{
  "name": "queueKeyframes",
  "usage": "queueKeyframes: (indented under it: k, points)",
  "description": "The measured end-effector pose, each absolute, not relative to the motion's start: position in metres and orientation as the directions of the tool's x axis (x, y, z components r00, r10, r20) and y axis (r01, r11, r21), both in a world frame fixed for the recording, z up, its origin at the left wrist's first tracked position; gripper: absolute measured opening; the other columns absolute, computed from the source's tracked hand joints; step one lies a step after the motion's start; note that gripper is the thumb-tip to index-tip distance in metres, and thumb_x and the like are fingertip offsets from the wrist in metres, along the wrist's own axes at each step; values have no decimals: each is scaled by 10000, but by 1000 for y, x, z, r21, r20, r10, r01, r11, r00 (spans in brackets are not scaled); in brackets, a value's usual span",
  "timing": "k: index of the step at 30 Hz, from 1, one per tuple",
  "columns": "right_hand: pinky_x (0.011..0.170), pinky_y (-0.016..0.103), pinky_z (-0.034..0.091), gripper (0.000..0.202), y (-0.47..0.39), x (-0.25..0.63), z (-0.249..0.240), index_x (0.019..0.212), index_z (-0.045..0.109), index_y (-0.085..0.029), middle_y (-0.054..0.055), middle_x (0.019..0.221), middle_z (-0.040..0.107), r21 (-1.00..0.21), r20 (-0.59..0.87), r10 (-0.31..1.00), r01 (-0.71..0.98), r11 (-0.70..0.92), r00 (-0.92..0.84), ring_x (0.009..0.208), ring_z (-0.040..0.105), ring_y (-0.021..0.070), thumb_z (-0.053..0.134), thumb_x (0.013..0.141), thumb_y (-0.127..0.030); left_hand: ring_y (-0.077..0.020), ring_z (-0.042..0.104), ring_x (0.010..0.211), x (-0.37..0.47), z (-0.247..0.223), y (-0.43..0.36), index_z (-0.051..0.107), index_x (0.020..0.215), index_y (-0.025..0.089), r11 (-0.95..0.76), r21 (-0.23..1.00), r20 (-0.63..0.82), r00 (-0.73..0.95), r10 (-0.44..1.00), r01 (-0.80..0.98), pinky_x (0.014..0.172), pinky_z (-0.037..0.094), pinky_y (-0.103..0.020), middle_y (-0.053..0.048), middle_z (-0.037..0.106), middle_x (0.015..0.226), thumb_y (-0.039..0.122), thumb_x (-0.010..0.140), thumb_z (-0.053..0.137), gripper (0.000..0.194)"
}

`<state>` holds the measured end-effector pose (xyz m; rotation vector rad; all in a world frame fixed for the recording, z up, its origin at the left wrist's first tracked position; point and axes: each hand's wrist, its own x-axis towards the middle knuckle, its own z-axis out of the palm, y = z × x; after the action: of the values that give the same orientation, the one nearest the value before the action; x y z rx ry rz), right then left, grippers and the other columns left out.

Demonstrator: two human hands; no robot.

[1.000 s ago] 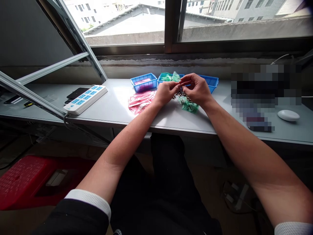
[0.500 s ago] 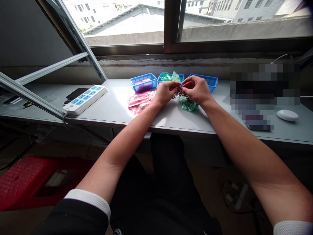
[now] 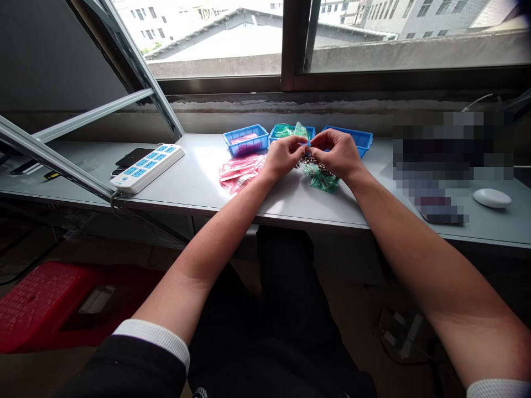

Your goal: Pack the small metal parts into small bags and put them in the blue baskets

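We see small shiny pieces (image 3: 308, 158) heaped against crumpled green plastic (image 3: 322, 181), between the bench's (image 3: 197, 177) front and back edges.

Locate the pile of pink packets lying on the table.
In the head view, the pink packets lie left of centre on the table, on the near side of the leftmost blue basket and beside the left hand.
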<state>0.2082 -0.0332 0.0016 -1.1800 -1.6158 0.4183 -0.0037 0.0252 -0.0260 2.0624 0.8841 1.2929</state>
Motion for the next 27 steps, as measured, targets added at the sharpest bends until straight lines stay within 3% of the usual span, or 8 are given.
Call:
queueKeyframes:
  k: [3,5,10,12,16,24,27]
  points:
    - [1089,614,813,261,-31,209,1,924,843,-307,75,1055,952,-727,551,833,519,450,49,1050,922,367,1095,856,-307,-261,919,1028,-5,-18,15,981,1108,195,-629,727,518,381,766,277,944,679,-330,-85,991,1070,450,1201,852,300]
    - [1090,602,817,172,-32,210,0,936,874,-310,61,1065,962,-713,554,832,530,458,25,1064,932,364,1023,877,-248,-261,914,1006,-5,-17,14,993,1081,199,-622,737,502,401,767,267,916,669,-324,-78,989,1032,489,1183,882,327]
    - [1064,599,822,177,-32,212,-2,1013,956,-302,52,1109,989,-712,567,823,481,511,-34,1075,963,361,854,922,-189,-286,945,1093,-6,-19,19,1027,1145,243,-596,759,507,337,793,262,1020,726,-379,-79,1017,1159,297,1118,931,113]
    - [1008,617,831,98,-30,212,-4,1030,935,-286,77,1105,979,-743,557,830,456,490,17,1037,955,372,923,938,-254,-300,951,1131,-6,-20,19,1031,1170,251,-601,750,510,337,792,276,1075,745,-419,-86,1020,1208,238,1113,912,132]
    - [1017,626,828,211,-28,212,-4,1000,895,-295,87,1071,956,-758,535,843,473,449,56,1024,940,377,1074,914,-364,-302,958,1157,-6,-23,20,1033,1193,263,-626,730,521,370,769,274,1139,758,-456,-89,1019,1238,182,1107,900,177]
    - [1089,639,794,174,-33,213,-1,871,854,-318,77,1020,946,-682,560,828,578,448,19,1051,921,392,1029,871,-316,-292,968,1221,-5,-28,25,1016,1186,276,-621,750,523,370,768,228,1212,768,-462,-73,1015,1268,99,1076,891,243]
    - [1054,603,796,196,-34,212,-1,944,841,-318,67,1044,941,-683,567,824,569,458,17,1023,910,357,1021,868,-301,-279,968,1203,-3,-26,25,971,1367,252,-634,745,541,370,755,205,1177,768,-441,-82,1006,1268,99,1075,884,341]
